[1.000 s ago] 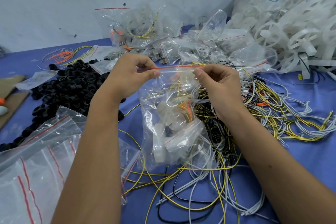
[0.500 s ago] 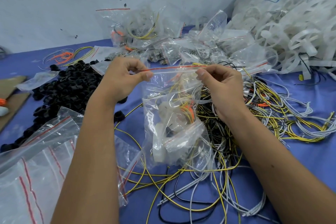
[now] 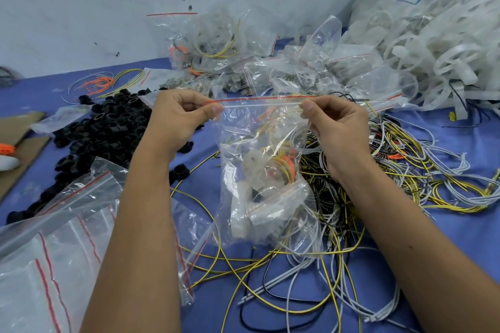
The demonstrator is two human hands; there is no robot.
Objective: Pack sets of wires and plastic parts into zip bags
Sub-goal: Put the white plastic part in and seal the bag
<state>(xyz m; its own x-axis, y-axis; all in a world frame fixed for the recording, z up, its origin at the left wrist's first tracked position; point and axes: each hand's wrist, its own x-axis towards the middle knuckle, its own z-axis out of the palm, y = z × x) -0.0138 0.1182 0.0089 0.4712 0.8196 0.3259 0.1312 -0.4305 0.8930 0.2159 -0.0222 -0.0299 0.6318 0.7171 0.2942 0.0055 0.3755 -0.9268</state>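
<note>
- Above the middle of the blue table [image 3: 446,227], a clear plastic zip bag with a red seal stripe [image 3: 259,170] is hanging between two hands, its stripe stretched level from one to the other.
- The left hand [image 3: 176,119] is pinching the left end of the stripe between thumb and curled fingers.
- The right hand [image 3: 338,127] is pinching the right end the same way, thumb on the near side.
- Inside the bag, yellow and orange wires, white plastic parts and a smaller sealed bag are sitting low in it.
- Under and to the right of the bag, a tangle of loose yellow, white and black wires [image 3: 405,184] is spreading over the table.
- To the left, a heap of small black plastic rings [image 3: 102,130] is lying beside the left forearm.
- At the near left, a stack of empty clear zip bags with red stripes [image 3: 54,251] is lying flat.
- Behind the hands, a pile of filled clear zip bags [image 3: 270,67] is resting against the white wall [image 3: 81,8].
- At the far right, a mound of white plastic hoops and strips [image 3: 433,48] is leaning on a large clear sack.
</note>
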